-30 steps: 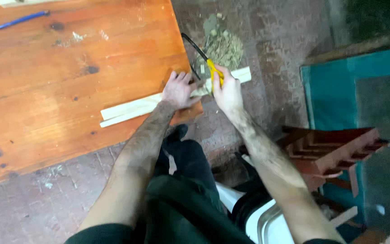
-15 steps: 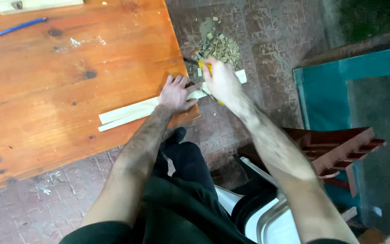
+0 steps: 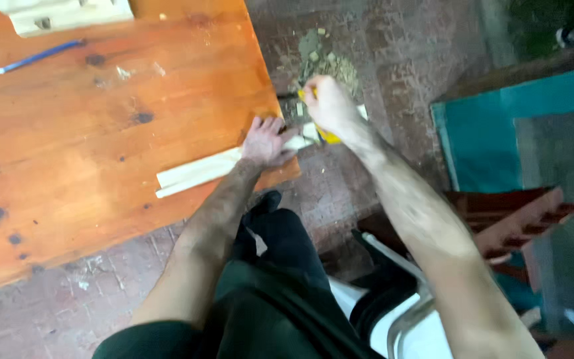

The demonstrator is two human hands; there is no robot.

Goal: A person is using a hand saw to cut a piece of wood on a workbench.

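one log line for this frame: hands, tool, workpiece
left hand: pressing pale wood strip on table edge | right hand: gripping yellow-handled saw at strip's overhang | scraps on floor

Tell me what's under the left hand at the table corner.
The left hand presses flat on pale wooden strips lying on the wooden table. The strips run out past the table edge toward the right hand, which grips a yellow-handled saw. The cut itself is hidden.

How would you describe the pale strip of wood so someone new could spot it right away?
Start at the orange wooden table and follow its near edge to the right corner. The pale wood strip lies there, pinned flat under the left hand, its end jutting past the table edge. It is the only long cream-coloured piece there; the blue pen lies far off.
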